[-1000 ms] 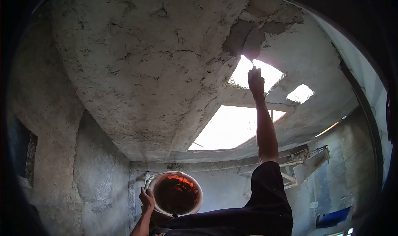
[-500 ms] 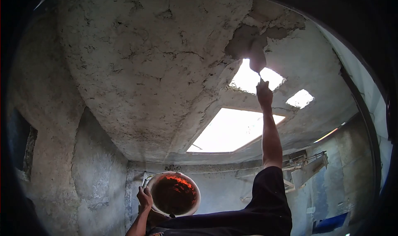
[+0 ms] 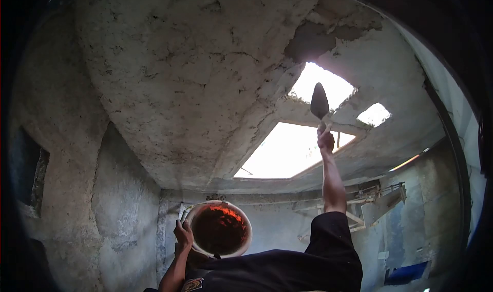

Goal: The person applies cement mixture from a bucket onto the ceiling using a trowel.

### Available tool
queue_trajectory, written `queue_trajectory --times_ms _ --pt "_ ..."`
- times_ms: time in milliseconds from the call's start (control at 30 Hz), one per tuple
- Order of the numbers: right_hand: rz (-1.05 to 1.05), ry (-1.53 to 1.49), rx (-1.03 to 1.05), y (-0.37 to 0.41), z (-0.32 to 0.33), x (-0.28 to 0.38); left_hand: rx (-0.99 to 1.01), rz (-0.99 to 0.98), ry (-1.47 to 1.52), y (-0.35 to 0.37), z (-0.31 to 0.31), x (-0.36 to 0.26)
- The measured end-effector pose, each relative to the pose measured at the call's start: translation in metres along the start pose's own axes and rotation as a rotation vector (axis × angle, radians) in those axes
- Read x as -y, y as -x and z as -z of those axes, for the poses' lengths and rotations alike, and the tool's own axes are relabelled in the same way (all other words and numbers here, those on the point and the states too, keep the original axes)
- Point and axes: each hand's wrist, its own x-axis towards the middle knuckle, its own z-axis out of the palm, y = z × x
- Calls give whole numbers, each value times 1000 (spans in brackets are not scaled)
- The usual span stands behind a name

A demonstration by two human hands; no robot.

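Observation:
My right hand [image 3: 325, 138] is raised on an outstretched arm, closed around the handle of a pointed trowel [image 3: 319, 101]. The blade points up and shows dark against a bright opening [image 3: 314, 81]. Beyond its tip, apart from it, lies a dark, wet-looking patch [image 3: 309, 41] on the rough grey plaster. Low down, my left hand [image 3: 183, 233] grips the left side of a round, pale-rimmed bucket [image 3: 248, 235]. Inside the bucket is a dark mix [image 3: 218, 235], with bright orange-red showing along the upper inner wall. My left fingers are partly hidden at the rim.
A large bright opening [image 3: 280, 156] and a smaller one [image 3: 374, 115] break the plastered surface. Cracked plaster [image 3: 179, 86] spreads over the left. A wooden frame structure [image 3: 377, 205] stands at lower right, above a blue piece [image 3: 407, 274]. A dark recess [image 3: 28, 169] sits far left.
My right hand and the trowel have come down and away from the dark patch, so the blade now shows separately. My left hand stays at the bucket. The view has shifted slightly.

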Motion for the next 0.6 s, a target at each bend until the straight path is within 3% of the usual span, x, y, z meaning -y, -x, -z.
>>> queue_trajectory --times_ms 67,133,200,267,400,500,600 --pt "-114 -179 0 59 -10 -11 -41 -41 -14 1 0 3" --pt "-24 -200 -20 128 5 3 -12 -38 1 -1 1 2" --pt "-162 -338 132 193 -1 -5 18 -41 26 -1 8 -4" --pt "-170 -451 278 252 21 10 -1 -74 -13 0 0 8" --pt "-21 -609 494 340 56 33 -4 -72 10 3 0 9" --pt "97 -513 637 379 78 51 53 -40 21 3 4 8" --pt "82 -422 896 397 94 72 22 -55 33 7 -5 22"
